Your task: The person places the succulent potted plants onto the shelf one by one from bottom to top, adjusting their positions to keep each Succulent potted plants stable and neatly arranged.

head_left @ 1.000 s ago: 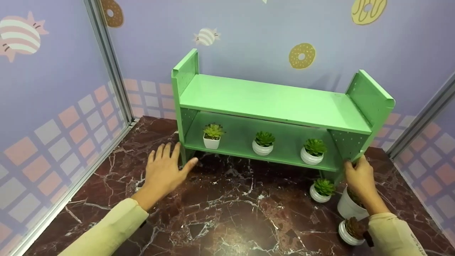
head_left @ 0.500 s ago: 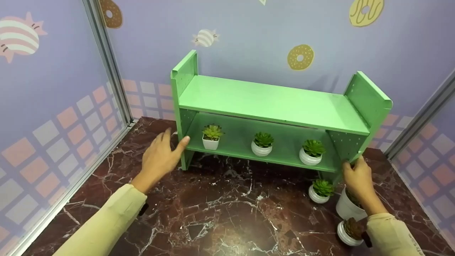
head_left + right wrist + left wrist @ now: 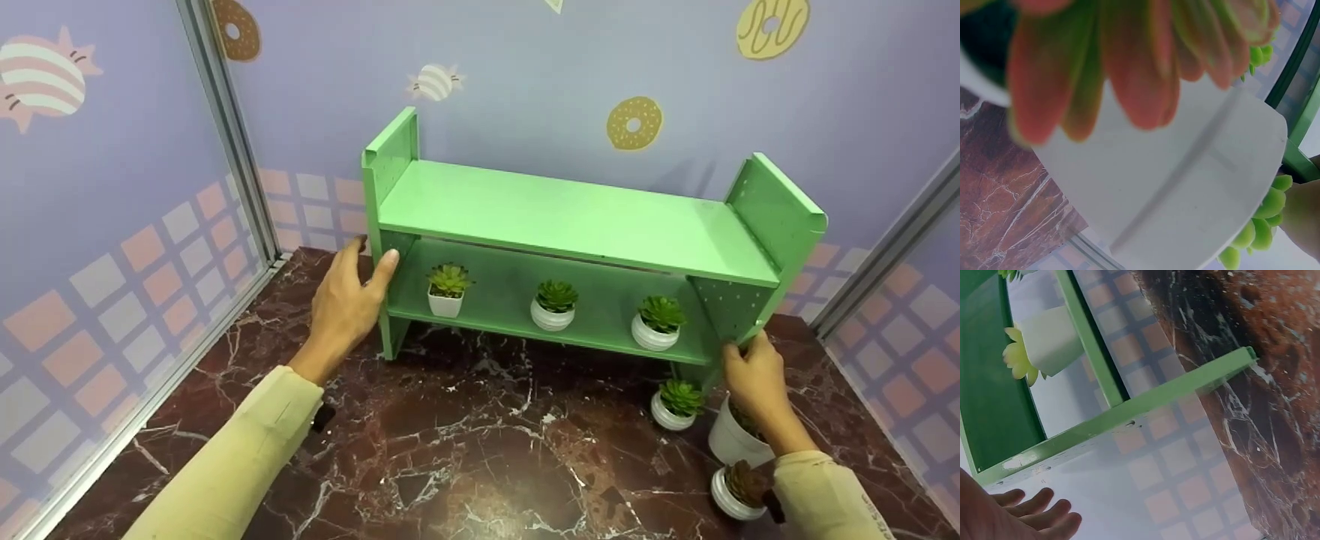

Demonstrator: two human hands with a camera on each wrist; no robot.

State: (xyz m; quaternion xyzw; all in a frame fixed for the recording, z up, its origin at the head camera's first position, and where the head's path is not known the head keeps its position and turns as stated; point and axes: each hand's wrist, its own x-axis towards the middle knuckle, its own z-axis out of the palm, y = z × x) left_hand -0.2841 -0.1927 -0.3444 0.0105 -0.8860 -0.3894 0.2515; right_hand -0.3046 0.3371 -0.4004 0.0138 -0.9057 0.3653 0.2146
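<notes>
A light green two-tier shelf [image 3: 577,214] stands on the marbled tabletop. My right hand [image 3: 757,375] grips the lower part of its right side panel, thumb at the front edge. At the left side panel, my left hand [image 3: 349,300] is raised with its thumb in front of the edge and its fingers along the outer side. In the left wrist view those fingers [image 3: 1044,517] are loosely extended below the panel. On the lower board sit a succulent in a square white pot [image 3: 446,300] and two in round white pots, one central [image 3: 553,315] and one right [image 3: 656,334].
By the shelf's right foot stand a small green succulent [image 3: 677,405], a larger white pot [image 3: 735,439] partly hidden by the right arm, and a reddish-brown succulent [image 3: 739,487]. Patterned wall panels [image 3: 525,90] enclose the marbled tabletop [image 3: 465,450] behind and at both sides.
My left hand has moved up along the left side panel, its thumb coming in front of the panel's edge. My right hand keeps its grip, and the shelf stays in place.
</notes>
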